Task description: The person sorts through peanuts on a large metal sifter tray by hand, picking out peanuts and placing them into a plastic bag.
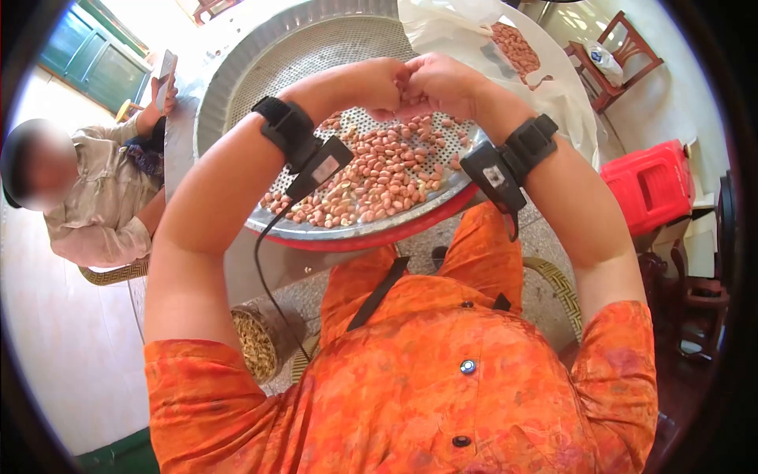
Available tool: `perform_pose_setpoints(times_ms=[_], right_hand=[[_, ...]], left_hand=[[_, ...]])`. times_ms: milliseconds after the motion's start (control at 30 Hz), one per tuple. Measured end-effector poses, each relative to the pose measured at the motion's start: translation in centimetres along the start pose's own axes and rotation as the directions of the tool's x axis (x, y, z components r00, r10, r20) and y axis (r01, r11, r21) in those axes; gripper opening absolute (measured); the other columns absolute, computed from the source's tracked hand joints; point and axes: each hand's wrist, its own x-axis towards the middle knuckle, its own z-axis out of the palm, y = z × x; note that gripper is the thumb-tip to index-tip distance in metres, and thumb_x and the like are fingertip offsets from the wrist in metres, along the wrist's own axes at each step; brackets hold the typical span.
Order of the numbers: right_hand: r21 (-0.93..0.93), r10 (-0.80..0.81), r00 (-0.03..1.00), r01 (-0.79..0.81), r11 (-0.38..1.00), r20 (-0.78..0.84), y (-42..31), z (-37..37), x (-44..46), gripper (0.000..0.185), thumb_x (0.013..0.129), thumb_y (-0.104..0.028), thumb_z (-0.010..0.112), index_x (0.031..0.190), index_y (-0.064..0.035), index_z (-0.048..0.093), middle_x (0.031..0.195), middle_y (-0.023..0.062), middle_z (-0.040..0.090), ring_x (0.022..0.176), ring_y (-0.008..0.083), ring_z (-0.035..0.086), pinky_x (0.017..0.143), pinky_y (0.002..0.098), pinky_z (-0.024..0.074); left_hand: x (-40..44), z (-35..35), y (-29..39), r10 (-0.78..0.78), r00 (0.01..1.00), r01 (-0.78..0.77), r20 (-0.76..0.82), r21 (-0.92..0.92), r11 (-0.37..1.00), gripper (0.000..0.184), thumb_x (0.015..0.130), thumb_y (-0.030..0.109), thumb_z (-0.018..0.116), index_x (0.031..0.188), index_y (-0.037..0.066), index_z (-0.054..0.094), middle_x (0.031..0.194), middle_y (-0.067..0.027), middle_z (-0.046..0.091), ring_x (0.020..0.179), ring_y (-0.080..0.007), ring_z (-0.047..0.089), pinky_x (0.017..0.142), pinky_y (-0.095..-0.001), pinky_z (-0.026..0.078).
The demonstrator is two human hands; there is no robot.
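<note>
My left hand point(380, 85) and my right hand point(442, 83) meet above a round perforated metal tray point(339, 39). Both are closed, with the fingers bent and pressed together. Whatever lies between the fingertips is hidden by the hands. Below them, on the near half of the tray, spreads a heap of shelled peanuts point(379, 170) with reddish skins. Each wrist wears a black strap with a small box, and a cable hangs from the left one.
At the tray's far right, a translucent plastic bag point(442, 28) lies by more peanuts point(515, 51). A bucket of shells point(254, 344) stands on the floor at left. Another person point(103, 189) sits left, holding a phone point(166, 79). A red plastic stool point(649, 186) and wooden chair point(612, 59) are at right.
</note>
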Motion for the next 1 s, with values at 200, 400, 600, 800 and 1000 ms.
perform_pose_setpoints(times_ms=[200, 400, 600, 800, 1000], right_hand=[[0.673, -0.013, 0.997, -0.038, 0.739, 0.070, 2.6, -1.5, 0.4, 0.031, 0.079, 0.000, 0.032, 0.103, 0.0146, 0.044, 0.102, 0.0224, 0.052, 0.095, 0.0326, 0.054, 0.089, 0.0450, 0.0438], [0.701, 0.026, 0.999, 0.012, 0.713, -0.044, 2.6, -1.2, -0.5, 0.046, 0.094, -0.027, 0.020, 0.111, 0.0112, 0.039, 0.108, 0.0208, 0.050, 0.101, 0.0303, 0.052, 0.091, 0.0465, 0.0408], [0.755, 0.039, 0.999, -0.025, 0.655, -0.001, 2.4, -1.0, -0.7, 0.048, 0.094, -0.030, 0.018, 0.109, 0.0105, 0.040, 0.103, 0.0197, 0.051, 0.094, 0.0303, 0.054, 0.087, 0.0473, 0.0435], [0.782, 0.008, 0.999, -0.045, 0.622, 0.051, 2.7, -1.2, -0.6, 0.056, 0.093, -0.037, 0.015, 0.112, 0.0101, 0.038, 0.104, 0.0194, 0.051, 0.094, 0.0298, 0.053, 0.089, 0.0476, 0.0407], [0.814, 0.030, 0.999, -0.049, 0.579, 0.038, 2.8, -1.0, -0.7, 0.053, 0.093, -0.037, 0.019, 0.108, 0.0085, 0.041, 0.103, 0.0187, 0.050, 0.094, 0.0295, 0.054, 0.088, 0.0472, 0.0420]], left_hand=[[1.3, 0.2, -1.0, 0.034, 0.998, -0.023, -0.058, 0.186, 0.982, 0.022, 0.069, -0.001, 0.052, 0.090, 0.002, 0.053, 0.073, -0.0084, 0.055, 0.055, -0.0148, 0.053, 0.046, -0.0268, 0.044], [0.8, 0.1, -2.3, 0.148, 0.982, -0.129, -0.115, 0.160, 0.979, 0.022, 0.068, 0.002, 0.054, 0.090, 0.003, 0.053, 0.073, -0.0053, 0.053, 0.071, -0.0131, 0.052, 0.062, -0.0269, 0.042], [0.1, 0.3, -2.7, 0.206, 0.958, -0.211, -0.201, -0.005, 0.977, 0.023, 0.067, 0.003, 0.057, 0.089, 0.002, 0.052, 0.075, -0.0029, 0.054, 0.070, -0.0112, 0.050, 0.059, -0.0245, 0.041], [0.5, 2.1, -2.3, 0.240, 0.910, -0.215, -0.337, 0.111, 0.970, 0.016, 0.067, 0.006, 0.059, 0.082, 0.002, 0.052, 0.071, -0.0072, 0.056, 0.067, -0.0158, 0.055, 0.059, -0.0289, 0.044], [0.8, 2.2, -2.9, 0.255, 0.887, -0.239, -0.385, 0.088, 0.967, 0.013, 0.068, 0.006, 0.055, 0.079, 0.000, 0.053, 0.066, -0.0094, 0.053, 0.063, -0.0150, 0.053, 0.057, -0.0300, 0.043]])
